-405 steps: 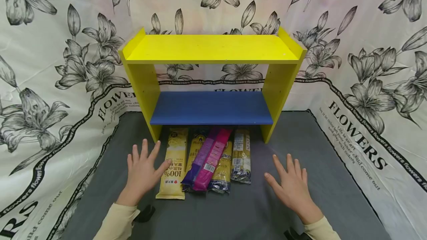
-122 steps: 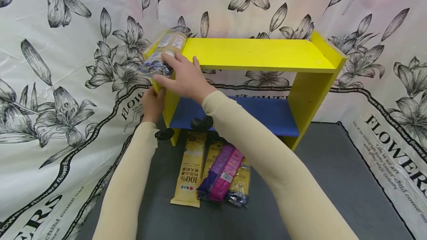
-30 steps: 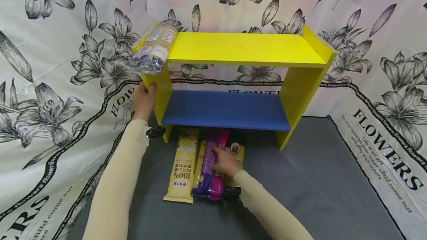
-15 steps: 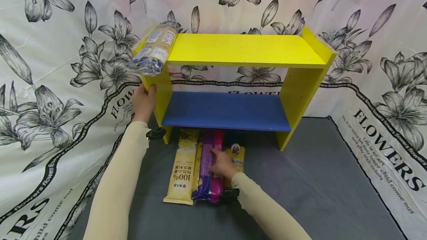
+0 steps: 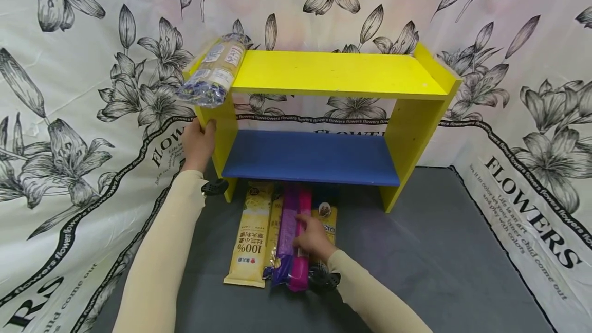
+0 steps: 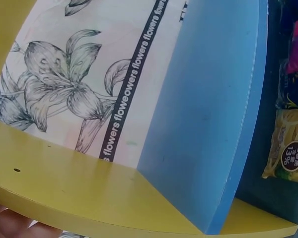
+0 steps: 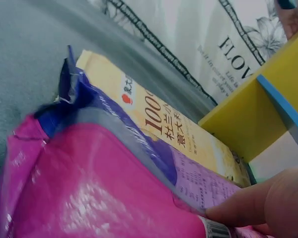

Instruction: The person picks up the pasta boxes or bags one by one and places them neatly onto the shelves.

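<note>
My left hand (image 5: 199, 144) grips the left side panel of a yellow shelf unit (image 5: 333, 73); in the left wrist view its fingers (image 6: 15, 225) show at that panel's edge. My right hand (image 5: 316, 238) pinches a pink and purple packet (image 5: 286, 230) lying lengthwise in front of the unit. In the right wrist view the packet's glossy pink side (image 7: 104, 183) fills the foreground, the thumb and a finger at its edge. A yellow pasta packet (image 5: 250, 238) lies to its left, and more yellow packets are partly hidden beneath and beside it.
A clear-wrapped pasta packet (image 5: 215, 71) lies at the left end of the top shelf, overhanging its front edge. A blue shelf (image 5: 312, 155) spans the unit lower down. A grey cloth (image 5: 416, 251) covers the table, and a flower-printed backdrop (image 5: 513, 91) rises behind.
Since the first frame, the clear-wrapped packet moved from table to top shelf and my left hand took the side panel. Lately my right hand straightened the pink and purple packet and drew it slightly nearer.
</note>
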### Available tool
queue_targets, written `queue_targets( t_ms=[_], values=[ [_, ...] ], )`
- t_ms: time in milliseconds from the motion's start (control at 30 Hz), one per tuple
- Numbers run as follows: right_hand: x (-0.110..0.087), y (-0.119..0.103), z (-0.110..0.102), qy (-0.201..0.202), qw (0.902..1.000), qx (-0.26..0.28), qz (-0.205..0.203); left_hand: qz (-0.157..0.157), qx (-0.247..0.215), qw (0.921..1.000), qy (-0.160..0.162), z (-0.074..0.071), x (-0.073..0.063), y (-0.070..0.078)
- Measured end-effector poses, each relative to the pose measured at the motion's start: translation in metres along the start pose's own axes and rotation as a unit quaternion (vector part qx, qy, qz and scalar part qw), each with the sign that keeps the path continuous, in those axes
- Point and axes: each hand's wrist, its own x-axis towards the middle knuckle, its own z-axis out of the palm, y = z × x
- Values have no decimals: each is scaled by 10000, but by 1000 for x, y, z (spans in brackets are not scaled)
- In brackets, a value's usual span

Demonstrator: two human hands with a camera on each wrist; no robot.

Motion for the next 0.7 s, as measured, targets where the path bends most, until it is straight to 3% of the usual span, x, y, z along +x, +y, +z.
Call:
queue_targets(
  t_ms=[133, 367, 700],
  values=[
    [-9, 2, -2, -17, 9997, 223, 2, 22, -28, 10000, 12, 0, -1, 0],
    [-28, 5, -7, -113, 9998, 157, -68, -19, -26, 10000, -9, -1, 1, -1],
    [-66, 13, -15, -547, 9968, 481, -327, 63, 15, 10000, 15, 0, 1, -3]
  ],
)
